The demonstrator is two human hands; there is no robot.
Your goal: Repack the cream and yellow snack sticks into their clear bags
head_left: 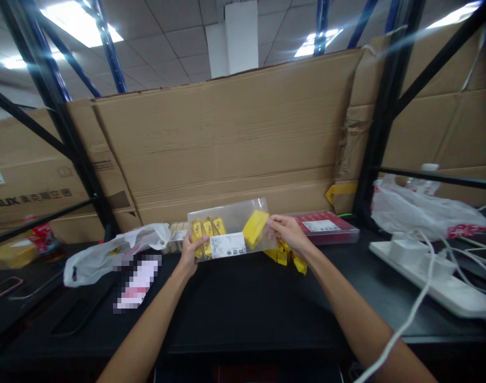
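Note:
A clear plastic box [235,215] with a white printed label [228,245] is held tilted above the black table. My left hand [190,255] is closed around its left end, beside several upright yellow wrapped packets [208,227] inside. At the right end, my right hand [287,230] pinches a plain yellow packet [255,227] by its right edge. I cannot tell whether that packet is fully inside the box. Below my right hand, more yellow wrapped packets [281,254] lie on the table, partly covered by the hand and wrist.
Behind my right hand lies a red box [326,227] with a clear cover. A white power strip [434,279] with cables and a plastic bag [422,207] are at right. At left are another white bag [115,252] and a dark phone [71,316]. Cardboard [227,138] walls the back.

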